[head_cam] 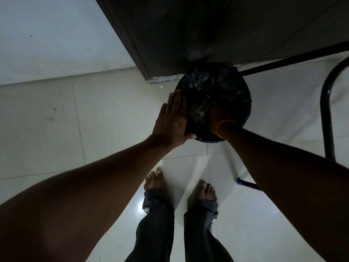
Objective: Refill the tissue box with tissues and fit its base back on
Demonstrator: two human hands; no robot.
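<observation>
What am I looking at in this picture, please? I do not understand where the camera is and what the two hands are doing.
There is no machine here. A person wears the camera on the head, so this one picture looks down along both arms to the tiled floor and the person's bare feet.

The left hand lies flat and open against the side of a round bin lined with a black plastic bag. The right hand, with an orange band at the wrist, reaches down into the bin; its fingers are hidden, so I cannot tell if it holds anything.

Behind the bin stands dark furniture. No tissue box is visible.
</observation>
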